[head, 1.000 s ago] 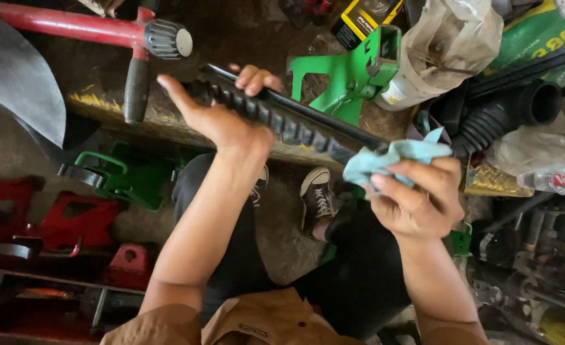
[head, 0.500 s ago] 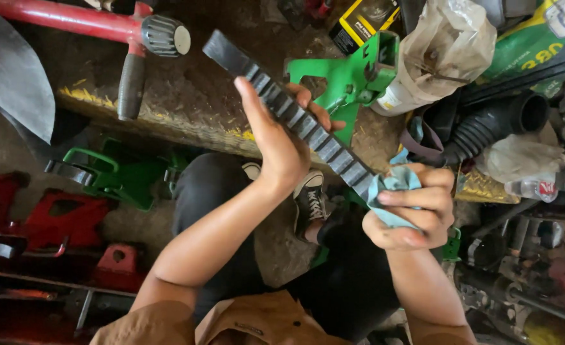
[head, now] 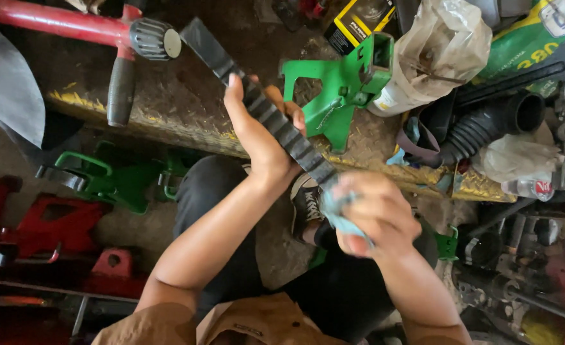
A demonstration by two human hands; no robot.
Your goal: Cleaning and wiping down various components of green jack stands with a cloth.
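Compared with the frame half a second earlier, the toothed black bar (head: 266, 115) stands a little steeper and its upper end reaches closer to the red tool's black knob (head: 149, 38); the right hand (head: 375, 217) has shifted along the bar's lower end and appears blurred.

The left hand (head: 260, 137) grips the bar near its middle, fingers (head: 289, 112) curled together around it and clamped on the ridged face, thumb extended upward along the near side. The right hand closes on a light blue cloth (head: 340, 214), its fingers wrapped together over the cloth and the lower end of the bar. The bar runs diagonally from upper left to lower right, held in the air above the person's lap and in front of the diamond-plate surface (head: 186, 118).

On that surface stands a green metal stand (head: 333, 89), just behind the left hand. To its right lie a plastic bag (head: 445, 45) over a white container, a black corrugated hose (head: 493, 124) and a yellow-and-black box (head: 356, 22). A red long-handled tool (head: 52, 22) crosses the upper left. Below the surface's edge, further green stands (head: 116, 182) and red stands (head: 46, 220) rest on the floor. The person's dark trousers and one black-and-white shoe (head: 308, 204) show beneath the hands.
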